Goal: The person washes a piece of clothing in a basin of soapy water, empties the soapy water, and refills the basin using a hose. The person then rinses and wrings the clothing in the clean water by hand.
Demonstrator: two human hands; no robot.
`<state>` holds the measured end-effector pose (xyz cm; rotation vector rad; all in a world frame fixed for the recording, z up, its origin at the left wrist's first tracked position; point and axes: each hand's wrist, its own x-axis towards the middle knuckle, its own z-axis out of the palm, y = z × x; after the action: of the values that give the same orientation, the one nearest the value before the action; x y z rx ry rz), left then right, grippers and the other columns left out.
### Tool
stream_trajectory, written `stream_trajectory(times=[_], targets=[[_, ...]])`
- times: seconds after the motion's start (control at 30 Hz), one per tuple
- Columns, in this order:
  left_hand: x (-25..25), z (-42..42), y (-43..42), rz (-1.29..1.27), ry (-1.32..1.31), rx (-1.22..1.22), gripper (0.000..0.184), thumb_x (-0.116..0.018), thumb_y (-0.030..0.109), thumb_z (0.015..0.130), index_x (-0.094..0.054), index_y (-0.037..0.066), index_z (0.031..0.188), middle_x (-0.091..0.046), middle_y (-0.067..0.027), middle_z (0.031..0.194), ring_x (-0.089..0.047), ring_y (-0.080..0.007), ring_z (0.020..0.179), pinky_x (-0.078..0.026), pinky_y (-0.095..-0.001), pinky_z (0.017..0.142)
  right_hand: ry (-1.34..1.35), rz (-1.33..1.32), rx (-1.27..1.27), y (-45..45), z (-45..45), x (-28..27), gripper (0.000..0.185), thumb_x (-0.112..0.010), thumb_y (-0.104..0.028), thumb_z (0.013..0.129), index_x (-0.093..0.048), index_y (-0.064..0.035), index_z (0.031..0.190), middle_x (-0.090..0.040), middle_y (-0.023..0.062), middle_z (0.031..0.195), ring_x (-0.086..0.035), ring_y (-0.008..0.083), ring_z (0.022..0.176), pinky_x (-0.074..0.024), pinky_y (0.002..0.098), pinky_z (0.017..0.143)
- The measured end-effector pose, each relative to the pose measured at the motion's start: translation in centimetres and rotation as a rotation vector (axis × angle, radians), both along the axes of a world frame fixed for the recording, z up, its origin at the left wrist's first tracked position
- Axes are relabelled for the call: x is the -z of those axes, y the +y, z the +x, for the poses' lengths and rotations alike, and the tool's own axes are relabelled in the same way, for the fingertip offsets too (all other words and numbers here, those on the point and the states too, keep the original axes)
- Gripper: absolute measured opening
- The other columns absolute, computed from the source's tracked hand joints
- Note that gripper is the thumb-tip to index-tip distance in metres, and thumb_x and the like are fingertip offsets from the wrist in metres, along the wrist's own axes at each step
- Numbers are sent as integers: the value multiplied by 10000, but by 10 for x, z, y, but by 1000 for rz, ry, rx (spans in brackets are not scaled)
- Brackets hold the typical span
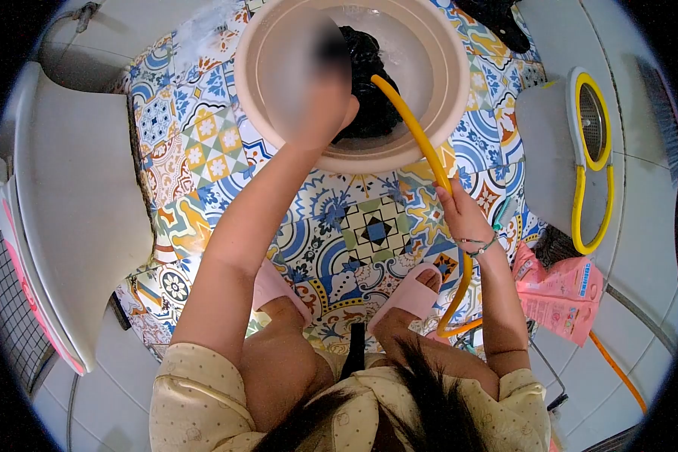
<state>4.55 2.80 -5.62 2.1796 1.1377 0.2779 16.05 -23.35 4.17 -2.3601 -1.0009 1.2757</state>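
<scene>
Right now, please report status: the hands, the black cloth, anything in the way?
Right hand gripping yellow hose. Left hand at black cloth, partly blurred. Cloth in basin. Hose crosses basin rim.

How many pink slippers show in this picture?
2. One pink slipper is at the person's left, the other pink slipper at the right, nearer the yellow hose. Any behind the body would be hidden.

The pink plastic pouch (556, 295) carries printing and a blue label, seemingly too small to read.

glare whitens upper-left tiles (203, 53), blur veils the basin (458, 75), and edges bow.
</scene>
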Motion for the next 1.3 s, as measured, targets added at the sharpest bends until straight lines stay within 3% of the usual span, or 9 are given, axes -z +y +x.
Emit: stream_trajectory(times=[0.1, 0.2, 1.3], targets=[[-1, 0, 0, 1, 4, 2, 501, -537, 113, 732, -516, 66, 1230, -498, -172, 1141, -455, -345, 1096, -380, -411, 950, 3, 6, 11, 2, -2, -5, 356, -389, -297, 981, -498, -4, 1151, -564, 90, 787, -551, 162, 686, -454, 278, 646], [0, 0, 0, 3, 8, 2, 502, -540, 115, 732, -515, 67, 1231, -497, -171, 1141, -454, -342, 1099, -379, -409, 953, -3, 112, 17, 1, -5, -5, 350, -381, -332, 975, -458, 9, 994, -539, 183, 685, -545, 321, 630, -427, 384, 586], [7, -1, 2, -5, 1, 15, 521, -539, 130, 735, -499, 88, 1253, -484, -171, 1153, -450, -355, 1090, -369, -429, 948, 21, 140, 32, -1, -4, 2, 339, -382, -319, 975, -465, 5, 1027, -527, 170, 663, -537, 302, 607, -415, 382, 565]])
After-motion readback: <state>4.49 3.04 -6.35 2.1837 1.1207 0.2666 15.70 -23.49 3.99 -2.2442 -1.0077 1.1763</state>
